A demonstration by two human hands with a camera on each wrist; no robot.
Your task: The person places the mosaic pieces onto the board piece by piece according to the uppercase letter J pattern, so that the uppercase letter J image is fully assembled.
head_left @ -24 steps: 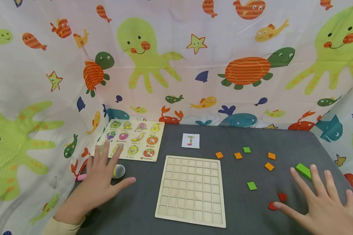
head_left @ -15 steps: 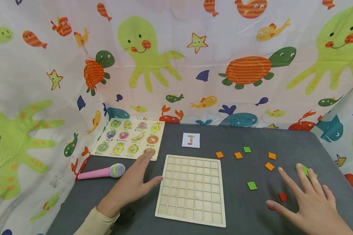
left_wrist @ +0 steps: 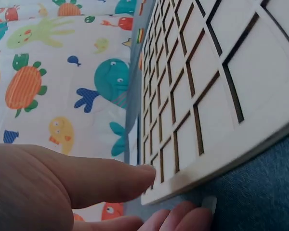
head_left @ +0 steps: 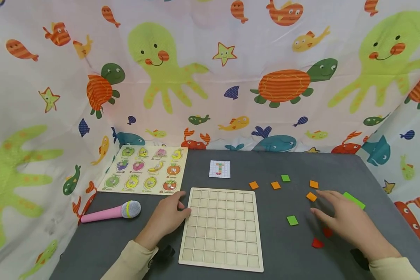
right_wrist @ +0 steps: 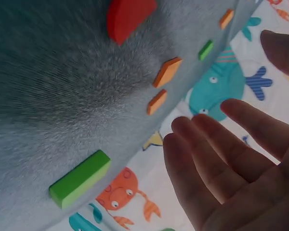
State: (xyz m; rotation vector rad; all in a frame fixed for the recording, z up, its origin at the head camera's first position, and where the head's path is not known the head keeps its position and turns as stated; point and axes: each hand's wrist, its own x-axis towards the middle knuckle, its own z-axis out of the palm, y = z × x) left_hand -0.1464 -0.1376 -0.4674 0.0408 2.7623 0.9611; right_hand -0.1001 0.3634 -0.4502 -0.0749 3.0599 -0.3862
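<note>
Tray of bare cells, left hand at edge, right hand near orange tile — thumbs and fingers apart, holding nothing.

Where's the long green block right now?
In the head view, the long green block lies toward the right, beside the right hand and right of the orange tiles.

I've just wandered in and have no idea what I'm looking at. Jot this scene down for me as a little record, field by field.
Surface: dark grey table
Centre: wooden grid board
Behind it: small gridded card showing a J
Far left: fruit picture board
Near left: pink toy microphone
Loose pieces, right: four orange tiles, two green squares, two red pieces, one long green block
Left hand: at the grid board's left edge; contact unclear
Right hand: among the loose pieces, holding nothing
Backdrop: sea-animal curtain
</note>
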